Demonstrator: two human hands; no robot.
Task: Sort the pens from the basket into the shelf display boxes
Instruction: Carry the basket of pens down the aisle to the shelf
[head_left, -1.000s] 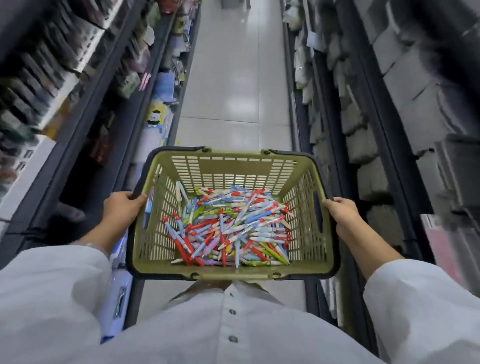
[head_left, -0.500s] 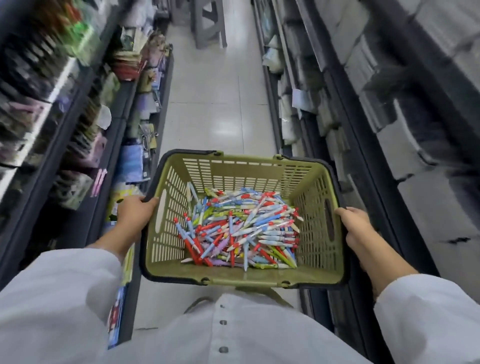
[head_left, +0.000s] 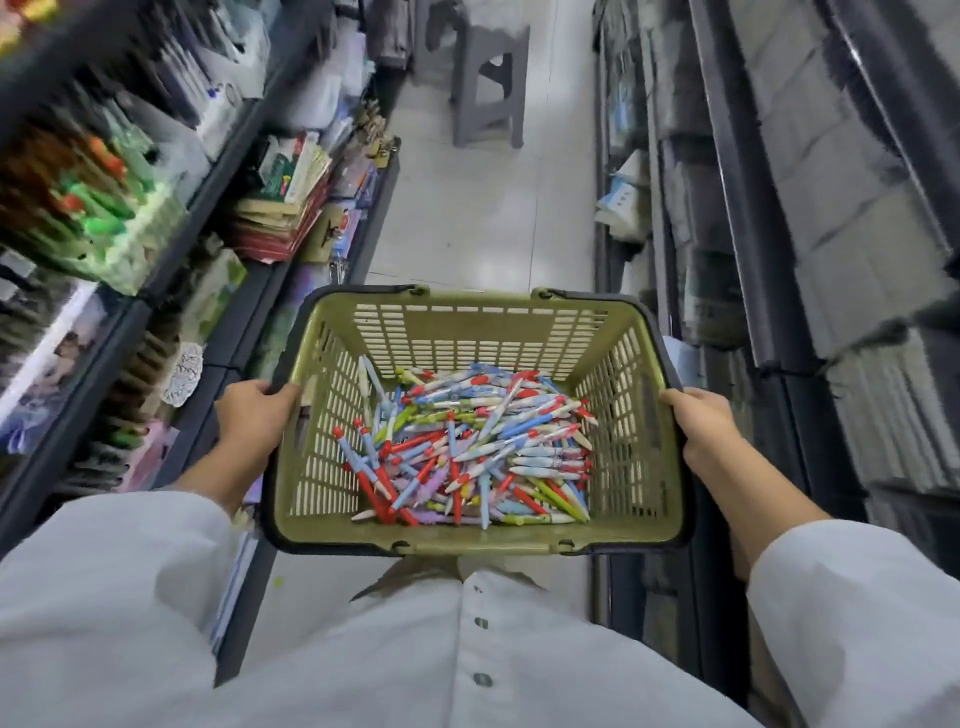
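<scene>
Grey plastic stool (head_left: 488, 83) on pale tiled floor (head_left: 483, 228) — blurred stationery packets (head_left: 283, 202) stacked left, white shirt (head_left: 415, 660) below

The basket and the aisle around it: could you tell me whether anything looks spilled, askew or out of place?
Nothing looks spilled. The pens lie in a jumbled heap inside the basket, held level by the left hand and right hand. A grey stool stands in the aisle ahead.

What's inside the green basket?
The basket holds a jumbled pile of pens, red, blue, green and white. Pens at the bottom are covered by those on top, so their number is hidden.
</scene>
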